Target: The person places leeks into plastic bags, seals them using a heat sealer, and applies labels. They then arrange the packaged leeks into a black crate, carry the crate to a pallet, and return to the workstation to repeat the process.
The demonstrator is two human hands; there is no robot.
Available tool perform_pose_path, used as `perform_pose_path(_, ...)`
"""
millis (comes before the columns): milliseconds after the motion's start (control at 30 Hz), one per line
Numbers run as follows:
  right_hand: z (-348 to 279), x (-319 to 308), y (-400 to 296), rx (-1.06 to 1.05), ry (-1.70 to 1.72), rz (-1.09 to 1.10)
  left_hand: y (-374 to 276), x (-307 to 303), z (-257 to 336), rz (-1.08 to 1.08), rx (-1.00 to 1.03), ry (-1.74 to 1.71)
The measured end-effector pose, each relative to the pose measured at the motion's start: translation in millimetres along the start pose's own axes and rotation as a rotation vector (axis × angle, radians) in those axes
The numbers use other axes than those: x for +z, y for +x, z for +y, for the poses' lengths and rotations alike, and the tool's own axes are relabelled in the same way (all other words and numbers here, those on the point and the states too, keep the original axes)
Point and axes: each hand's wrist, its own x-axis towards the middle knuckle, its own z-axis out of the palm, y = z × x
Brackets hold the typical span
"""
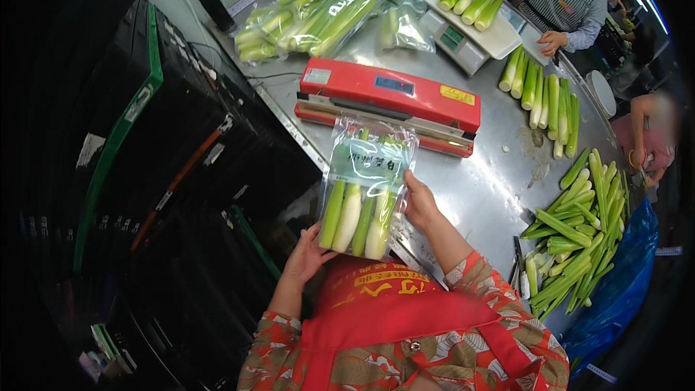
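Observation:
A clear plastic pouch of pale green water bamboo stems (361, 212) is held between my two hands, its printed band facing up. My left hand (308, 254) supports the pouch's lower left corner, with the fingers partly hidden beneath it. My right hand (421, 201) grips the right edge, thumb on top. Just beyond the pouch's top end stands a red bag sealer (388, 98) on the steel table (467, 184). The pouch's upper end overlaps the sealer's front edge in view; whether they touch I cannot tell.
Filled pouches (326, 16) lie behind the sealer, beside a digital scale (453, 38) with stems in its tray. Rows of stems (543, 98), a loose pile (583, 233) and a blue plastic bag (619, 288) are at right. A co-worker (564, 0) stands across the table. Black crates (179, 136) stand left.

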Motion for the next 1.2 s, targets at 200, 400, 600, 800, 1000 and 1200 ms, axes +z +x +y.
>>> perform_pose_path(200, 0, 2, -7, -0.002, 0.0, 0.004, -2, -1, -41, -0.121, 0.113, -0.428)
perform_pose_path(400, -1, -2, -3, -0.014, 0.031, -0.024, 11, 28, -35, -0.145, 0.092, -0.367)
perform_pose_path(600, 2, -8, 6, -0.021, 0.052, -0.071, 14, 27, -35, -0.127, 0.087, -0.417)
perform_pose_path(800, -35, -28, -15, -0.031, -0.47, 0.071, 10, 30, -30, -0.148, 0.08, -0.435)
perform_pose_path(1000, -107, 8, -14, -0.778, -1.0, 0.362, 7, 32, -24, -0.166, 0.062, -0.492)
perform_pose_path(1200, -145, 104, 48, -1.248, -1.201, 0.105, 8, 27, -24, -0.17, 0.051, -0.511)
